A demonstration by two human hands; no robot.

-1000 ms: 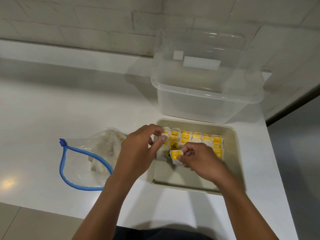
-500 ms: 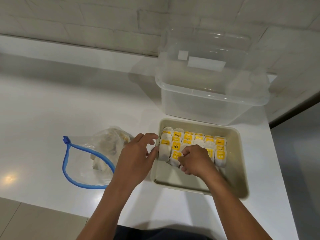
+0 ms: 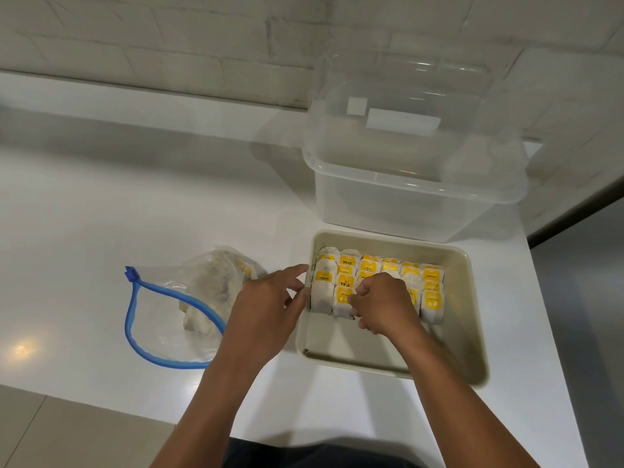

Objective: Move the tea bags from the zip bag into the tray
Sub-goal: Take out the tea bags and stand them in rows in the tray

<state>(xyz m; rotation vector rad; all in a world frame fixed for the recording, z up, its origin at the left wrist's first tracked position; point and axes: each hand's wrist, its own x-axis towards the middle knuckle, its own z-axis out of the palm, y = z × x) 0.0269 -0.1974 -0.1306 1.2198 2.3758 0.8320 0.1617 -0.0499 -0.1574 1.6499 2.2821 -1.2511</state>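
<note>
Beige plastic is forming the tray (image 3: pixel 469 336), sitting right of centre near the right edge of the white counter (image 3: pixel 101 214); its near half is showing bare floor, while the far half is holding tea bags (image 3: pixel 432 298) with yellow tags standing packed in rows, too many and too overlapped to count exactly. The right hand (image 3: pixel 381 305) is curling down over the front row, its fingers pinching a tea bag there. The left hand (image 3: pixel 266 309) is resting at the tray's left wall, fingers loosely extended and thumb touching the rim, gripping nothing. One zip bag (image 3: pixel 162 312) with a blue seal is lying open at centre left, more tea bags bunched in its far end, just beside the left hand. One clear plastic tub (image 3: pixel 412 204) is standing directly behind the tray at upper right, against the white brick wall (image 3: pixel 169 42). Open counter is stretching across the left half of the frame.
</note>
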